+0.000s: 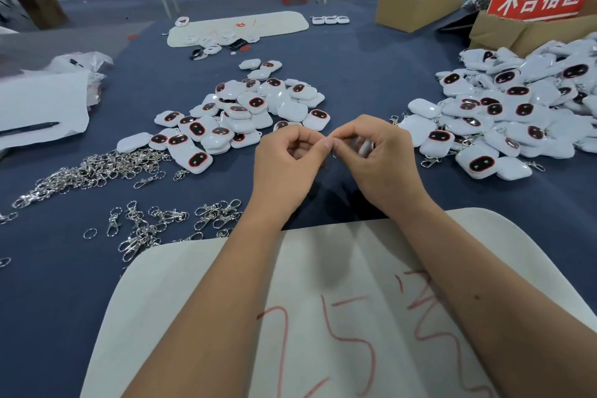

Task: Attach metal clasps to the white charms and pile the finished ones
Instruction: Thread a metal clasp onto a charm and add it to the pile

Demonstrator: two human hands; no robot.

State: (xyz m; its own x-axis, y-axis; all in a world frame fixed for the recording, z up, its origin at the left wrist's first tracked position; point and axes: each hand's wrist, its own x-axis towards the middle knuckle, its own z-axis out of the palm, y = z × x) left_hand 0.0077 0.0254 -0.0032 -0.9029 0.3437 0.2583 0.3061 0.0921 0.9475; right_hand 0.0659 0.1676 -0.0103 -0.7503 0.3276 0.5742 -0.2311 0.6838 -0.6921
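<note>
Both hands meet fingertip to fingertip above the blue cloth surface [355, 52]. The left hand [284, 158] and right hand [381, 155], fingers curled, pinch a small silver metal clasp [333, 154] between them; its long axis cannot be told. Loose silver clasps [87, 171] lie left of the hands, bare white rounded plastic charms [239, 113] just beyond, and finished clasped charms [517, 116] are piled to the right.
</note>
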